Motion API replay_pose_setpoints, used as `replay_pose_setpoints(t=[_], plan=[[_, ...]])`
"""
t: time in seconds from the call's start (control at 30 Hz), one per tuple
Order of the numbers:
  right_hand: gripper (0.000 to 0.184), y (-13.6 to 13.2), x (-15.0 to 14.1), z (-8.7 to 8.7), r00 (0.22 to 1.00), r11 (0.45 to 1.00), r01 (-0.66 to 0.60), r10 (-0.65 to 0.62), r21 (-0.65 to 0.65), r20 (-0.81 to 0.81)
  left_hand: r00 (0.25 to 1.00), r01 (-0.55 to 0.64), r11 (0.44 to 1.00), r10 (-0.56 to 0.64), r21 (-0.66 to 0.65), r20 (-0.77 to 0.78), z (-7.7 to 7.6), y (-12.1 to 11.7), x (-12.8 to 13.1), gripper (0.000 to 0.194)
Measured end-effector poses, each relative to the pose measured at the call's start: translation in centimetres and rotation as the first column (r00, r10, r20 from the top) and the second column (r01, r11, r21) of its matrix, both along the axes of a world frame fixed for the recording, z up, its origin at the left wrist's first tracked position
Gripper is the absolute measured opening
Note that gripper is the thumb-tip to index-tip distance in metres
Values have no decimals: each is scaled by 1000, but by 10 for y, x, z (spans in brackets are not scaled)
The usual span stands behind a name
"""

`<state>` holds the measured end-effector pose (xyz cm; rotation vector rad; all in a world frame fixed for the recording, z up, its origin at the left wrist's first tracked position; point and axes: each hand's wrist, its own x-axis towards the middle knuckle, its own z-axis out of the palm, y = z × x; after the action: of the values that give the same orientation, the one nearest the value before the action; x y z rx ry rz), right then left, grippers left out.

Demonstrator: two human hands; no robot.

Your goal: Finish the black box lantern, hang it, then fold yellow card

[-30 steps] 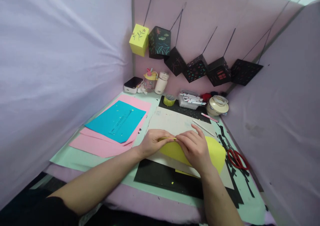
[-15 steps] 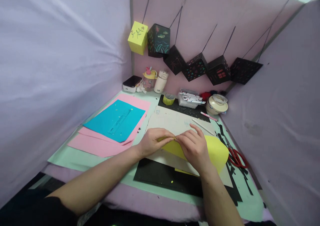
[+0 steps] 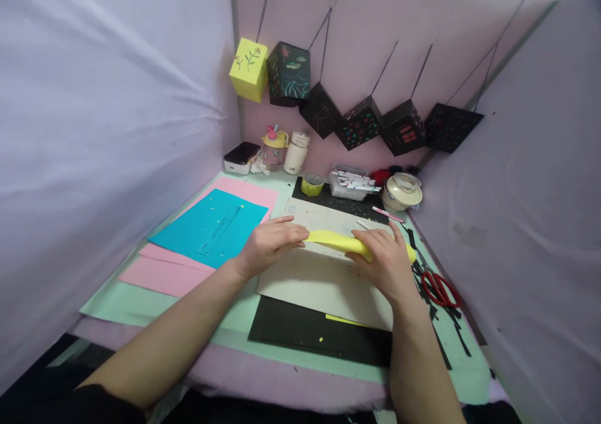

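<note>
A sheet of yellow paper [image 3: 335, 241] is stretched between my two hands, seen nearly edge-on above the pale board [image 3: 319, 283]. My left hand [image 3: 270, 242] is closed on its left end, thumb below and fingers above. Farther right, my right hand [image 3: 382, 258] grips the same sheet, and a curled yellow end shows past the knuckles. Black card [image 3: 305, 333] lies under the board's near edge. Behind the right fingers, a white pen [image 3: 364, 225] lies on the board, partly hidden.
Red-handled scissors [image 3: 440, 288] lie right among black paper strips. Blue paper [image 3: 211, 223] with a clear ruler rests left on pink sheets [image 3: 162, 274]. A tape roll [image 3: 312, 185], a box of pens [image 3: 354, 183] and a lidded pot [image 3: 402, 192] stand behind. Decorated paper boxes [image 3: 288, 73] hang above.
Both hands have moved farther back and apart from each other. The yellow paper, which drooped over the board, is now lifted and shows as a narrow band. The view has shifted slightly.
</note>
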<state>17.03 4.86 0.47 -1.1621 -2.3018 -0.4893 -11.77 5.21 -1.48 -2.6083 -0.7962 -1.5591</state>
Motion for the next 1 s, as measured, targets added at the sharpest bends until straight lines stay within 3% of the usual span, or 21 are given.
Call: replay_pose_setpoints(t=[0.1, 0.23, 0.33, 0.43, 0.53, 0.73, 1.0], plan=[[21, 6, -8, -9, 1000, 1000, 23, -23, 16, 11, 966, -144, 990, 140, -1, -218, 3, 1, -2, 29], [15, 7, -16, -18, 998, 999, 37, -38, 6, 45, 825, -368, 929, 301, -50, -479, 17, -6, 14, 54], [14, 6, -21, -19, 998, 1000, 24, -25, 12, 56, 746, -396, 912, 252, -108, -616, 28, -6, 38, 59], [13, 4, -24, -18, 999, 1000, 9, -10, 6, 52, 662, -440, 879, 179, -184, -728, 37, 2, 58, 38], [14, 2, -24, -18, 999, 1000, 9, -9, -7, 32, 605, -501, 828, 128, -251, -786, 41, 10, 66, 14], [22, -1, -18, -23, 999, 999, -35, 35, -31, 10, 561, -522, 816, 109, -248, -820, 43, 13, 68, 16], [11, -1, -20, -22, 999, 999, -44, 44, 28, -12, 594, -418, 879, 73, -230, -801, 37, 11, 81, 21]])
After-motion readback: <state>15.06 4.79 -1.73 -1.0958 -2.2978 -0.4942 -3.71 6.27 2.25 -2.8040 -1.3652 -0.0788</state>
